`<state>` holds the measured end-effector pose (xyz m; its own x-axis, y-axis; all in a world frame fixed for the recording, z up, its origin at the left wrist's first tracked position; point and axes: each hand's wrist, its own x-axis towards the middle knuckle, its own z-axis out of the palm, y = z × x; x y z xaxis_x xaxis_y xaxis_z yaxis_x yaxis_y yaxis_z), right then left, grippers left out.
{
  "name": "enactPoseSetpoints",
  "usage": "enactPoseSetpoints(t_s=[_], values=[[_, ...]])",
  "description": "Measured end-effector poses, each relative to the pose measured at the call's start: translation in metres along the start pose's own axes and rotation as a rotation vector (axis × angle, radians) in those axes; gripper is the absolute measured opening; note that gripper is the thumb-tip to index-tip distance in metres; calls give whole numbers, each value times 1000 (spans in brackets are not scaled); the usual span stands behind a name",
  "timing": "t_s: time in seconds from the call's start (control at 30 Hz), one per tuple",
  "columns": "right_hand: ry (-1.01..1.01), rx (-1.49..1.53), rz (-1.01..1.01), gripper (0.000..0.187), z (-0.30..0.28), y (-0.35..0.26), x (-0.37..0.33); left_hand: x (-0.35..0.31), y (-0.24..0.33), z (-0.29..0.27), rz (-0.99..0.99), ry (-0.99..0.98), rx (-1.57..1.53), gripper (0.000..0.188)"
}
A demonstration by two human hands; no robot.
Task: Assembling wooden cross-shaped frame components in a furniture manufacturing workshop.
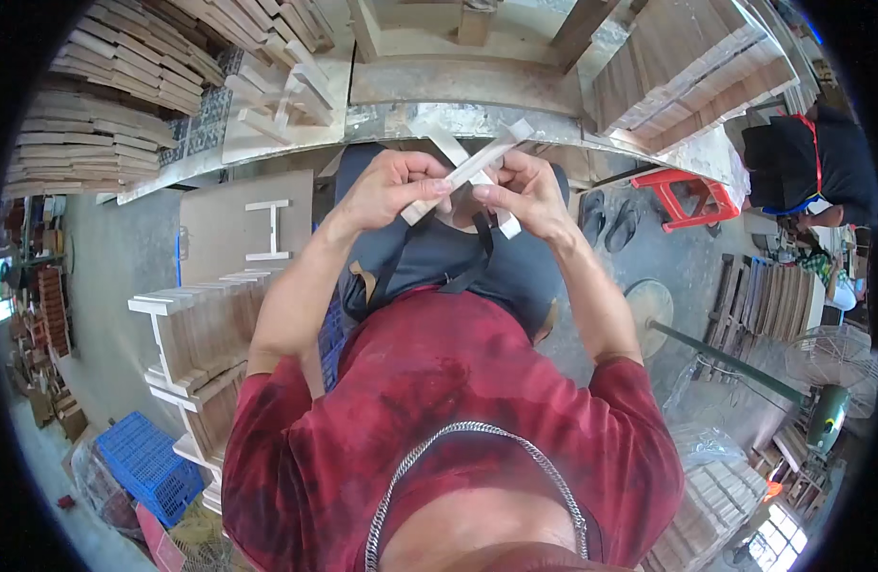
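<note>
Two pale wooden strips cross in an X above my lap, just off the near edge of the workbench. My left hand is closed, thumb and fingers pinching the strip that slants from lower left to upper right. On the other side, my right hand is closed around the lower part of the second strip, which slants the opposite way. The strips meet between the two hands; whether they are joined there or merely touch, I cannot tell. Some fingertips are hidden behind the wood.
The workbench runs ahead of me, with stacked wooden slats at its left and wooden boards at its right. Small wooden pieces lie nearer. A red stool stands at right, a pedestal fan beyond, and a blue crate at lower left.
</note>
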<state>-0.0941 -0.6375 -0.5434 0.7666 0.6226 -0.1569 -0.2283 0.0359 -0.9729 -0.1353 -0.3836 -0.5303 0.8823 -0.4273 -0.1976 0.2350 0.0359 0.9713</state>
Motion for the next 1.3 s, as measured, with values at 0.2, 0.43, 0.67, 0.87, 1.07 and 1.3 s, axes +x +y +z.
enactPoseSetpoints(t_s=[0.2, 0.43, 0.67, 0.87, 1.07, 1.3], values=[[-63, -12, -39, 32, 3, -5, 15, 0, 3, -3, 144, 96, 100, 31], [15, -66, -6, 31, 18, -9, 30, 8, 3, 3, 154, 198, 79, 27], [74, -57, 70, 33, 16, 1, 36, 22, -16, 4, 189, 268, 93, 28], [98, -101, -167, 30, -15, -12, 29, 38, 2, -13, 15, 290, -240, 29], [460, -800, -243, 25, -13, -22, 32, 59, 5, -34, -94, 248, -401, 34], [590, -786, -414, 25, -35, -23, 91, 100, 10, -40, 382, 671, 771, 34]])
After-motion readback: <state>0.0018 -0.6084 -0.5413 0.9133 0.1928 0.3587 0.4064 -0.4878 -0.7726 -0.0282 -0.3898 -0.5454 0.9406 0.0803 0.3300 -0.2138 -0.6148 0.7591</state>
